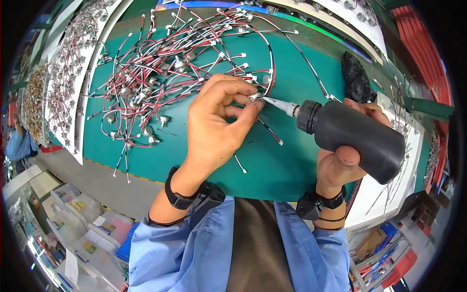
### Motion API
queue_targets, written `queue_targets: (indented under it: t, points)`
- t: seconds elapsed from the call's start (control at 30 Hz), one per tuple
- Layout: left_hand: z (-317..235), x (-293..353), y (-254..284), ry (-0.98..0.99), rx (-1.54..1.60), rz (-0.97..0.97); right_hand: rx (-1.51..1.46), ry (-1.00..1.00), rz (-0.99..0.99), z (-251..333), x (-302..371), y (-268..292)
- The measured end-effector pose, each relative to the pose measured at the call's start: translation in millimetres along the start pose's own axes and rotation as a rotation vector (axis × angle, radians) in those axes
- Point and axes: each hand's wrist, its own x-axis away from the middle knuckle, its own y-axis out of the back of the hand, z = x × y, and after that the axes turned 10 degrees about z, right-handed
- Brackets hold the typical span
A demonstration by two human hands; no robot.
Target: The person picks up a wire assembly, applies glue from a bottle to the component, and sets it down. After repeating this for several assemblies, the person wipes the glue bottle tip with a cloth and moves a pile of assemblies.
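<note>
Between thumb and index finger, my left hand (211,124) pinches a small silvery potentiometer (256,97), partly hidden by the fingertips. Red, black and white wires run near it. My right hand (346,156) is wrapped round a black squeeze bottle (362,138), tilted so its pale tapered nozzle (281,104) points left. The nozzle's tip is at the potentiometer; whether it touches cannot be made out. Left of and beyond my left hand lies a tangled pile of wired potentiometers (160,78) with white connectors, on a green mat (287,165).
A dark crumpled bag (356,78) lies at the mat's far right. White boards with more wired parts (73,63) stand at the left, and a white board (389,190) lies at the right. Clear plastic bins (87,209) sit lower left. Another person's blue sleeve (20,146) shows at far left.
</note>
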Motion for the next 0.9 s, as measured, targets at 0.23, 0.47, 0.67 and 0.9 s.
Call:
queue_targets:
  t: [0.23, 0.47, 0.67, 0.9]
  points:
    - [-0.5, -0.6, -1.4, 0.015, 0.040, -0.041, -0.025, -0.003, -0.015, 1.7, 0.8, -2.4]
    - [-0.1, -0.2, 0.1, -0.016, -0.030, 0.018, -0.027, 0.000, -0.047, 1.3, -0.3, -3.2]
    - [0.5, 0.2, -1.6, -0.026, -0.063, 0.013, -0.011, 0.026, -0.114, 2.1, -3.5, -4.1]
    - [2.3, -0.3, -3.9, -0.030, -0.037, -0.044, -0.200, -0.061, -0.291, -1.4, -11.9, 6.1]
